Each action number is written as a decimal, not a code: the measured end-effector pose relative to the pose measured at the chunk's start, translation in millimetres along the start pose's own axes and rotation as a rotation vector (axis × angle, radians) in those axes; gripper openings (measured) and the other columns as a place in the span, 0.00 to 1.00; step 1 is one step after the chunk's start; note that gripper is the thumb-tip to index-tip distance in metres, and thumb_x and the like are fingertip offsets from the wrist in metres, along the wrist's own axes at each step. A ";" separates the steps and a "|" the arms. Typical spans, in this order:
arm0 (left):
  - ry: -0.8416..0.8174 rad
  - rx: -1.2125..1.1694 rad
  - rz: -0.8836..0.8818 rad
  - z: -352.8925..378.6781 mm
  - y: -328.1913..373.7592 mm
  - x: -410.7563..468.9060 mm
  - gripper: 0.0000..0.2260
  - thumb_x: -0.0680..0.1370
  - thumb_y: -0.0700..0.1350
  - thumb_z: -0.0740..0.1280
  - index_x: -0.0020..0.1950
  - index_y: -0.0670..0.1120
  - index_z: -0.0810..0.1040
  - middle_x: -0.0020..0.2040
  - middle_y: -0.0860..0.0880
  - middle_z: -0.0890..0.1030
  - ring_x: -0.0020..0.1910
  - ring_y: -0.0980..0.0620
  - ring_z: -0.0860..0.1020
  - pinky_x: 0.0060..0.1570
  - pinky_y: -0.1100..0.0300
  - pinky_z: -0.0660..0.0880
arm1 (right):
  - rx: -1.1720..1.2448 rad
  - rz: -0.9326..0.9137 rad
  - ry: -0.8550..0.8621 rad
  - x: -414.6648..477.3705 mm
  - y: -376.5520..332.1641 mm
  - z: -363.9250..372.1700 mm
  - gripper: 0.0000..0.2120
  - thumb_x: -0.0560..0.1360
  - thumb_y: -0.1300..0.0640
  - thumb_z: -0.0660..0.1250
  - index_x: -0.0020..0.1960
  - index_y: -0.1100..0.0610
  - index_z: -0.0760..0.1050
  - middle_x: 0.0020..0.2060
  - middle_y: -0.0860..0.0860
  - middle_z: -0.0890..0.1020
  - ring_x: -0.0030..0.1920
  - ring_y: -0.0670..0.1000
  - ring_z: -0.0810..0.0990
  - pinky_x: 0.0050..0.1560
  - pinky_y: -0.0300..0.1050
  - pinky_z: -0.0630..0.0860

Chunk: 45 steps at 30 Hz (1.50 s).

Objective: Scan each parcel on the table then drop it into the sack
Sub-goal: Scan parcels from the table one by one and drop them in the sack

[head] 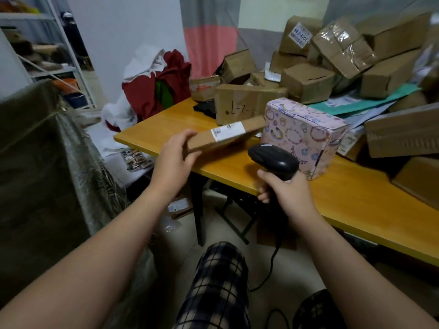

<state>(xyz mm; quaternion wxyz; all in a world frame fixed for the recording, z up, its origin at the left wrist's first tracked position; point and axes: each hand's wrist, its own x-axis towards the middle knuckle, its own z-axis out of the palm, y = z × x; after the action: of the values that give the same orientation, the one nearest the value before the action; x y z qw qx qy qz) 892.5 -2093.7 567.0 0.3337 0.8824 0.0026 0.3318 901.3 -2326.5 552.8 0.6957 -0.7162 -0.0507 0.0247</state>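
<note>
Left hand grips a flat brown parcel by its near-left end, thumb on top and fingers curled under the edge. The parcel is lifted off the table, over its near-left part. Its long axis runs from the held end at lower left up to the right, far end pointing at a pink patterned box; can't tell if they touch. Its broad face is tilted up to the camera, with a white label on the far half. Right hand is clenched round the handle of a black scanner, whose head is aimed up-left at the parcel and sits just below its near edge. The scanner cable hangs to the floor. The pink box stands on the table just beyond the scanner. Behind it is a brown box with handwriting, and a loose pile of cardboard boxes fills the far-right side of the table. A greenish woven sack stands at the left, well apart from the parcel. A plaid-trousered knee is at bottom centre.
</note>
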 end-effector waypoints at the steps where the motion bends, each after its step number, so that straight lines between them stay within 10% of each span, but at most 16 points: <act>1: -0.056 0.078 0.050 -0.5 -5.2 -3.8 0.18 0.76 0.40 0.70 0.65 0.46 0.73 0.60 0.48 0.77 0.61 0.48 0.73 0.58 0.60 0.67 | 0.002 0.000 -0.004 0.3 0.6 -0.2 0.03 0.74 0.60 0.70 0.46 0.59 0.77 0.29 0.58 0.79 0.27 0.53 0.78 0.29 0.41 0.76; 7: -0.338 0.189 -0.027 1.5 -23.7 -18.3 0.25 0.73 0.55 0.71 0.67 0.48 0.74 0.67 0.48 0.73 0.68 0.47 0.66 0.67 0.53 0.61 | -0.036 -0.015 -0.012 -0.6 0.1 1.2 0.03 0.74 0.59 0.71 0.45 0.57 0.77 0.28 0.56 0.79 0.26 0.52 0.78 0.29 0.41 0.76; 11: -0.094 0.170 -0.345 4.8 -9.9 -10.4 0.25 0.78 0.59 0.62 0.68 0.44 0.69 0.67 0.43 0.68 0.68 0.43 0.65 0.65 0.49 0.64 | -0.060 -0.012 -0.031 -1.4 -0.8 0.0 0.04 0.75 0.58 0.70 0.46 0.57 0.77 0.29 0.56 0.79 0.27 0.52 0.78 0.31 0.43 0.77; 16: -0.218 -0.423 -0.843 4.2 -10.0 -3.1 0.20 0.78 0.52 0.68 0.61 0.39 0.73 0.44 0.47 0.77 0.39 0.50 0.76 0.35 0.62 0.75 | -0.119 -0.044 -0.032 -3.9 0.1 -0.5 0.03 0.75 0.58 0.70 0.45 0.56 0.76 0.28 0.54 0.79 0.27 0.51 0.79 0.33 0.45 0.77; 29: -0.022 -0.399 -0.527 4.8 -15.6 -18.8 0.17 0.76 0.45 0.70 0.61 0.38 0.74 0.42 0.49 0.79 0.43 0.55 0.78 0.43 0.64 0.74 | -0.223 -0.087 0.048 -46.3 28.4 17.3 0.07 0.71 0.56 0.74 0.46 0.55 0.79 0.30 0.49 0.81 0.33 0.49 0.82 0.36 0.42 0.78; 45: -0.006 -0.409 -0.545 4.5 -11.4 -24.5 0.18 0.76 0.45 0.71 0.61 0.38 0.74 0.43 0.49 0.80 0.45 0.54 0.80 0.48 0.61 0.77 | -0.208 -0.098 0.001 -53.2 20.5 16.7 0.06 0.70 0.55 0.74 0.45 0.51 0.78 0.29 0.49 0.81 0.29 0.45 0.80 0.32 0.38 0.77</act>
<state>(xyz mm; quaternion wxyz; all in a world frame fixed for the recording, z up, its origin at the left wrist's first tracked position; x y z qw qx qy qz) 878.5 -2093.0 543.5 0.5803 0.7649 0.1707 0.2217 847.4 -2316.1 530.0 0.6179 -0.7812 -0.0877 -0.0149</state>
